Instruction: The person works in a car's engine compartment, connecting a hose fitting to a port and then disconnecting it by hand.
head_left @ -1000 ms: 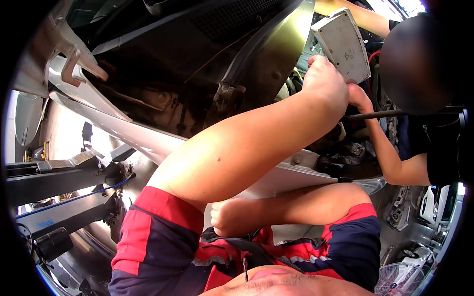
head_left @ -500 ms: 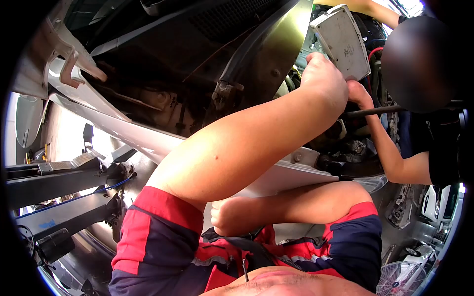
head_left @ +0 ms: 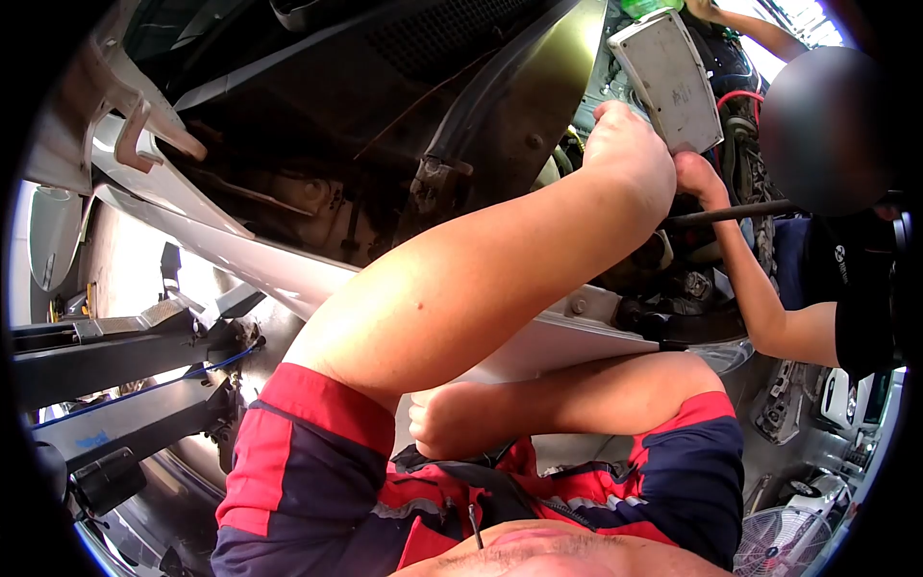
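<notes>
Here's the left hand (head_left: 630,144), stretched out over the exposed engine bay (head_left: 687,293), right at the edge of a grubby off-white, flat rectangular box (head_left: 676,91). The box sits tilted above the machinery, and a co-worker's hand (head_left: 699,180) in close at its lower end. The left hand looks bent at the knuckles, but its fingers are mostly hidden from me; I can't tell whether they pinch the box. Down by the chest, the right hand (head_left: 447,423) is tucked in, fingers curled toward the palm; whether they grip anything, I can't say. A dark straight bar (head_left: 735,213) passes behind the co-worker's forearm, a bright red hose (head_left: 740,96) arcs beside the box, and something bright green (head_left: 642,8) peeks over its top edge.
</notes>
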`<action>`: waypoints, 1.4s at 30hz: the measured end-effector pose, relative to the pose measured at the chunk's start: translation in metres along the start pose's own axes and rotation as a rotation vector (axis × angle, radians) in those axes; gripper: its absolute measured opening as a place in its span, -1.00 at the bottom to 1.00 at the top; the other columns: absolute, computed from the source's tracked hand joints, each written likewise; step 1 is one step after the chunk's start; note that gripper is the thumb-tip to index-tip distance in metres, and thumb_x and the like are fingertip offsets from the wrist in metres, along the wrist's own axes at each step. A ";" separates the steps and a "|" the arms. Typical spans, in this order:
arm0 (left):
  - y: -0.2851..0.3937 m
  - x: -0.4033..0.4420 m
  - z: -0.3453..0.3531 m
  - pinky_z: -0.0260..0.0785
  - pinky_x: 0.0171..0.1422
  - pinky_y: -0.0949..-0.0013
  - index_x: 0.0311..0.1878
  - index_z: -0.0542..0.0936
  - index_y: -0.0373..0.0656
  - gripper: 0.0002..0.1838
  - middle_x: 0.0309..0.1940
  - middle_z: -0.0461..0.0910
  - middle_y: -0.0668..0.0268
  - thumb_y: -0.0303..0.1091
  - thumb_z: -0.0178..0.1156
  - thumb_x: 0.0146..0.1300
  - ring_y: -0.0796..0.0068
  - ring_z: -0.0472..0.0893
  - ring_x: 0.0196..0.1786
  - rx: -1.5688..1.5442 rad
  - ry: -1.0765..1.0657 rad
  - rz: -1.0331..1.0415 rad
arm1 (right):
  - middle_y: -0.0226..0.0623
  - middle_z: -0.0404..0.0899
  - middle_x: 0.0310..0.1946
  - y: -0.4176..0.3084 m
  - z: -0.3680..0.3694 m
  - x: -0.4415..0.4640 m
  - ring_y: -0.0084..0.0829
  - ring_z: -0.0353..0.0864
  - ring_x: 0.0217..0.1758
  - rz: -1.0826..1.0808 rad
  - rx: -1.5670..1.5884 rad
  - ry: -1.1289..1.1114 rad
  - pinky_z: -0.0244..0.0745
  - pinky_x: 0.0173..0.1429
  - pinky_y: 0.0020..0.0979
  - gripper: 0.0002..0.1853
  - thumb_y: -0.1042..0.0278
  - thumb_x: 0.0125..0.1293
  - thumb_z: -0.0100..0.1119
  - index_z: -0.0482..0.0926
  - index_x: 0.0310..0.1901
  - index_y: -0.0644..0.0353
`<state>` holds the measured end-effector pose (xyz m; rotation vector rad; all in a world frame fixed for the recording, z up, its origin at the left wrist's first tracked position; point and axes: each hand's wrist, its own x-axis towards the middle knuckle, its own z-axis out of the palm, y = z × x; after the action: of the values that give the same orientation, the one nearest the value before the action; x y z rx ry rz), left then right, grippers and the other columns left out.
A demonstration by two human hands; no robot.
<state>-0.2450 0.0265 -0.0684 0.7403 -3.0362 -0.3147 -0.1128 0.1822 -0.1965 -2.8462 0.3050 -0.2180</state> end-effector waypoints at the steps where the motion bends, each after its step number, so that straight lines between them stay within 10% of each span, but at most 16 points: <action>1: 0.000 0.000 0.001 0.58 -0.02 0.20 -0.08 0.76 -0.09 -0.74 -0.17 0.73 0.22 -0.22 0.22 0.27 0.22 0.72 -0.07 0.012 0.006 0.010 | -0.40 0.67 -0.48 0.000 0.000 0.000 -0.33 0.66 -0.29 0.002 0.002 -0.003 0.43 -0.09 -0.29 -0.84 0.26 0.13 0.18 0.69 -0.51 0.03; 12: 0.001 0.000 -0.003 0.55 -0.05 0.21 -0.03 0.77 -0.01 -0.72 -0.13 0.72 0.31 -0.24 0.13 0.33 0.27 0.70 -0.04 0.218 -0.074 0.100 | -0.40 0.67 -0.48 0.001 0.000 -0.001 -0.32 0.66 -0.30 0.007 -0.006 0.014 0.43 -0.06 -0.29 -0.83 0.24 0.14 0.17 0.69 -0.51 0.04; 15: 0.002 0.002 -0.007 0.18 0.37 -0.08 0.26 0.64 -0.02 -0.53 0.24 0.62 0.23 -0.10 0.26 0.32 0.19 0.52 0.34 0.145 -0.229 0.096 | -0.40 0.67 -0.48 0.001 -0.001 -0.001 -0.33 0.65 -0.30 0.006 -0.003 0.015 0.42 -0.06 -0.29 -0.83 0.24 0.13 0.18 0.69 -0.51 0.04; 21: 0.001 0.006 -0.006 0.16 0.40 -0.09 0.27 0.64 -0.06 -0.52 0.24 0.61 0.20 -0.12 0.26 0.32 0.16 0.50 0.35 0.133 -0.253 0.087 | -0.40 0.67 -0.48 0.001 0.003 0.000 -0.33 0.65 -0.31 0.005 0.000 0.027 0.42 -0.07 -0.29 -0.84 0.24 0.11 0.19 0.69 -0.51 0.04; 24: 0.000 0.002 -0.003 0.55 -0.04 0.21 0.01 0.76 -0.02 -0.71 -0.11 0.71 0.31 -0.26 0.12 0.35 0.28 0.68 0.00 0.236 -0.092 0.091 | -0.40 0.67 -0.48 0.000 0.004 0.000 -0.32 0.65 -0.30 0.008 -0.008 0.023 0.42 -0.08 -0.28 -0.84 0.24 0.11 0.19 0.70 -0.51 0.04; 39: 0.002 0.002 -0.007 0.56 0.03 0.21 0.05 0.74 -0.03 -0.69 -0.03 0.71 0.26 -0.24 0.10 0.38 0.23 0.67 0.05 0.125 -0.126 0.024 | -0.39 0.61 -0.52 0.001 0.009 -0.001 -0.34 0.64 -0.36 -0.006 -0.023 0.106 0.51 -0.15 -0.27 -0.85 0.25 0.04 0.21 0.63 -0.58 0.09; 42: 0.002 0.010 -0.001 0.18 0.38 -0.04 0.22 0.68 0.03 -0.58 0.19 0.66 0.28 -0.10 0.23 0.33 0.23 0.54 0.32 0.226 -0.245 0.148 | -0.40 0.60 -0.53 0.001 0.009 -0.001 -0.34 0.63 -0.36 -0.010 -0.031 0.111 0.51 -0.15 -0.27 -0.85 0.26 0.04 0.21 0.62 -0.58 0.09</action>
<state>-0.2547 0.0232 -0.0677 0.5117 -3.3763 -0.0635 -0.1129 0.1838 -0.2051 -2.8724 0.3196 -0.3774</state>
